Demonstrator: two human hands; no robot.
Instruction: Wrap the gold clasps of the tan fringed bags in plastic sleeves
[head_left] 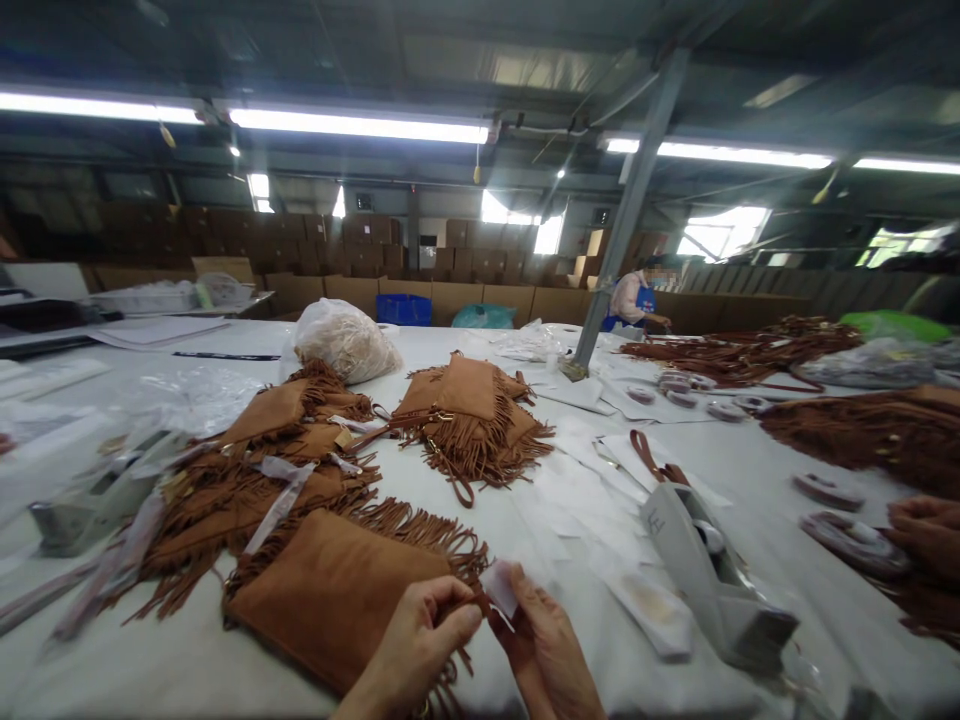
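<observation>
A brown fringed suede pouch lies flat on the white table in front of me, its fringe pointing away and to the right. My left hand is over its right edge, thumb and finger pinched on a narrow brown strap. Close beside it, my right hand pinches a small piece of white paper against the strap's end. The fingers partly hide where paper and strap meet. More fringed pouches are piled behind, one stack in the middle and another heap at left.
A grey tape dispenser stands at right, another at left. Rolls of tape, brown straps and fringed pieces lie farther right. A co-worker's hand shows at the right edge. A metal post rises behind.
</observation>
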